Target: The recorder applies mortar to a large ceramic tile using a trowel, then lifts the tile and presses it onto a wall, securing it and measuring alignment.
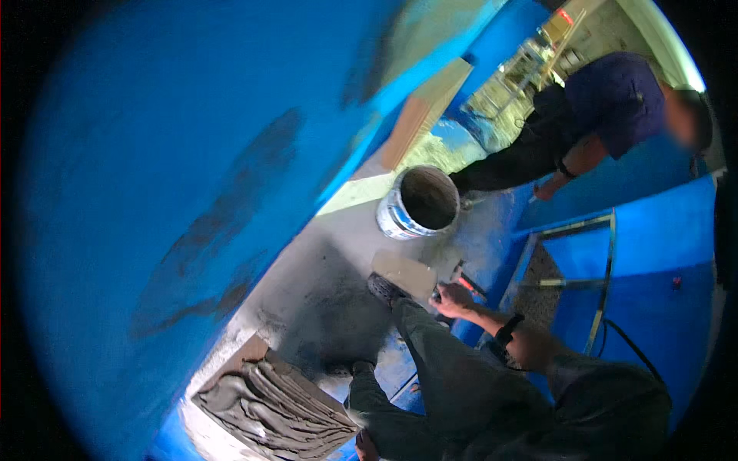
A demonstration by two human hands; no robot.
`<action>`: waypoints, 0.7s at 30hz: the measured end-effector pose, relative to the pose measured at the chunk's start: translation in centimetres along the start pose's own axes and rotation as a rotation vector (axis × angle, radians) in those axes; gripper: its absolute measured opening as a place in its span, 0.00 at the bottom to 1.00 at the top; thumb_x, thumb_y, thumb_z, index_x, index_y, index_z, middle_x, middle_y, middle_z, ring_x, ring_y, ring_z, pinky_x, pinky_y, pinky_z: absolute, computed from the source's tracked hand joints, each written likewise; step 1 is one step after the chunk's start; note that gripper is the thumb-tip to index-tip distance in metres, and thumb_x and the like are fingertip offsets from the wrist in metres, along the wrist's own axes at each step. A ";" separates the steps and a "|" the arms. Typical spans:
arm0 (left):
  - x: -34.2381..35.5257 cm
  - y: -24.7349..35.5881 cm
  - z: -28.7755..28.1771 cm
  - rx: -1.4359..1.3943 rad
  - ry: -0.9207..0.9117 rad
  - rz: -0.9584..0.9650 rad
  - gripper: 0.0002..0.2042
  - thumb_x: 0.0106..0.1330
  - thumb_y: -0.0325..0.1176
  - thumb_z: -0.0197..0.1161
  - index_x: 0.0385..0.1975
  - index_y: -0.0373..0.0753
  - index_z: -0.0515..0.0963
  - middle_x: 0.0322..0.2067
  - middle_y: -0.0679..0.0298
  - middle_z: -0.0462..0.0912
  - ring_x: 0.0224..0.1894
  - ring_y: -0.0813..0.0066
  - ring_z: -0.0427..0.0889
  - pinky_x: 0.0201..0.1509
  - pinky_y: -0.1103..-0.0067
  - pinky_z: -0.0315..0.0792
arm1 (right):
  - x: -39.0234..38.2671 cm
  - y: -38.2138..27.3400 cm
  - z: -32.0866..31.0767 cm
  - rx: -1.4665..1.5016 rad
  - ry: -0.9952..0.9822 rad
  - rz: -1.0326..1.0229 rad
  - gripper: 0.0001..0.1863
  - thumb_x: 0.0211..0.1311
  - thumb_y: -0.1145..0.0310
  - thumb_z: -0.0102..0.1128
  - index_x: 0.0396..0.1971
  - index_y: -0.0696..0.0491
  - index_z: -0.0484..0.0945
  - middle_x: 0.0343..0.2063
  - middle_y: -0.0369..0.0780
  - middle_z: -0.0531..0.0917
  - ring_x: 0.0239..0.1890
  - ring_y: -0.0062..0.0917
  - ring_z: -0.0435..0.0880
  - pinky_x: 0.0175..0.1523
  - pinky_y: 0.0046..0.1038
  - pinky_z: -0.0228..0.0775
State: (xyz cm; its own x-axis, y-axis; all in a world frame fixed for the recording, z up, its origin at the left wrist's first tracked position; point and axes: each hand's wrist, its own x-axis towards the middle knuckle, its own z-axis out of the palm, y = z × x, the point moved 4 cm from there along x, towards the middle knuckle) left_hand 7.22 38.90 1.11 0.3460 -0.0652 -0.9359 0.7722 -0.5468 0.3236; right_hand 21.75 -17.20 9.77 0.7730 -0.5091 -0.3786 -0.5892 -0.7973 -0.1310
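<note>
Right hand (452, 300) grips trowel (405, 275). Left hand (367, 446) beside mortar-coated board (277, 403), near left; its grip unclear. Bucket (396, 211) stands farther off.

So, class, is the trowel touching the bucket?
Apart: the head view shows a strip of floor between the trowel and the bucket.

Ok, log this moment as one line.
Right hand: holding trowel; left hand: at paste-coated slab, grip unclear; bucket: upright beyond trowel; co-worker: bent forward

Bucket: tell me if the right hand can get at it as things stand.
Probably yes: nothing seems to stand between the right hand and the bucket, though that hand is holding a trowel.
</note>
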 end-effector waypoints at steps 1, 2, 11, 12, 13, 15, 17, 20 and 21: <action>0.0 0.5 0.2 0.027 -0.021 -0.004 0.23 0.71 0.50 0.60 0.45 0.31 0.76 0.40 0.55 0.81 0.39 0.63 0.77 0.43 0.68 0.73 | 1.0 2.3 -0.8 -0.009 -0.051 0.027 0.27 0.60 0.48 0.61 0.48 0.55 0.76 0.34 0.54 0.83 0.38 0.48 0.84 0.44 0.48 0.76; -0.1 1.0 0.4 0.053 -0.042 -0.011 0.23 0.71 0.50 0.59 0.46 0.32 0.75 0.42 0.55 0.80 0.41 0.63 0.77 0.44 0.68 0.73 | 1.9 4.5 -2.2 0.014 0.086 0.020 0.23 0.58 0.51 0.63 0.44 0.55 0.76 0.31 0.52 0.83 0.36 0.48 0.84 0.42 0.48 0.76; 0.5 4.9 3.5 0.176 -0.176 -0.105 0.27 0.73 0.51 0.57 0.59 0.34 0.69 0.53 0.55 0.75 0.51 0.64 0.73 0.50 0.69 0.72 | 20.7 22.2 0.2 -0.396 0.431 0.030 0.13 0.51 0.59 0.65 0.33 0.52 0.79 0.26 0.44 0.81 0.32 0.43 0.83 0.34 0.45 0.75; 1.0 5.2 4.3 0.176 -0.198 -0.116 0.27 0.73 0.51 0.56 0.60 0.34 0.68 0.54 0.55 0.74 0.52 0.64 0.73 0.51 0.70 0.72 | 23.0 24.3 1.0 -0.200 0.398 0.175 0.13 0.49 0.61 0.66 0.32 0.51 0.79 0.25 0.42 0.80 0.31 0.41 0.82 0.33 0.44 0.74; 0.7 5.7 3.9 0.177 -0.173 -0.133 0.28 0.73 0.51 0.56 0.62 0.34 0.67 0.55 0.55 0.74 0.53 0.64 0.73 0.52 0.70 0.72 | 26.3 23.0 2.6 0.038 0.355 0.301 0.12 0.46 0.62 0.67 0.30 0.51 0.79 0.24 0.41 0.78 0.31 0.40 0.82 0.31 0.42 0.72; 0.4 6.6 3.5 0.174 -0.148 -0.157 0.29 0.73 0.51 0.55 0.64 0.35 0.66 0.58 0.55 0.73 0.55 0.64 0.72 0.53 0.70 0.71 | 29.9 18.4 4.3 0.092 0.392 0.163 0.10 0.44 0.63 0.67 0.27 0.51 0.80 0.24 0.41 0.80 0.29 0.40 0.82 0.30 0.42 0.73; 0.7 9.0 4.9 0.264 -0.188 -0.120 0.24 0.74 0.47 0.55 0.58 0.31 0.72 0.51 0.53 0.77 0.51 0.63 0.74 0.54 0.67 0.72 | 33.6 14.9 5.3 0.276 0.172 0.348 0.07 0.41 0.64 0.67 0.19 0.51 0.83 0.27 0.43 0.85 0.26 0.41 0.83 0.31 0.42 0.76; 1.6 10.7 10.9 0.359 -0.397 -0.165 0.25 0.73 0.48 0.56 0.57 0.31 0.72 0.51 0.52 0.77 0.51 0.63 0.74 0.54 0.66 0.72 | 31.4 20.3 9.3 0.546 0.073 0.424 0.12 0.39 0.60 0.69 0.19 0.54 0.82 0.24 0.49 0.83 0.28 0.47 0.84 0.34 0.45 0.76; 1.8 11.2 11.8 0.394 -0.428 -0.166 0.25 0.73 0.48 0.57 0.57 0.30 0.72 0.51 0.52 0.77 0.51 0.62 0.74 0.54 0.66 0.72 | 30.9 18.4 9.4 0.521 0.294 0.342 0.14 0.41 0.59 0.69 0.17 0.56 0.81 0.23 0.50 0.83 0.28 0.49 0.83 0.34 0.45 0.76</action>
State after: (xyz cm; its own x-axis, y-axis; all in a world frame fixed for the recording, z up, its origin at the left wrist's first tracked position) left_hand 10.20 22.83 1.41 -0.0700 -0.2379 -0.9688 0.5136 -0.8411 0.1694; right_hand 32.58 -44.58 -12.93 0.5116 -0.8300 -0.2222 -0.7908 -0.3538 -0.4995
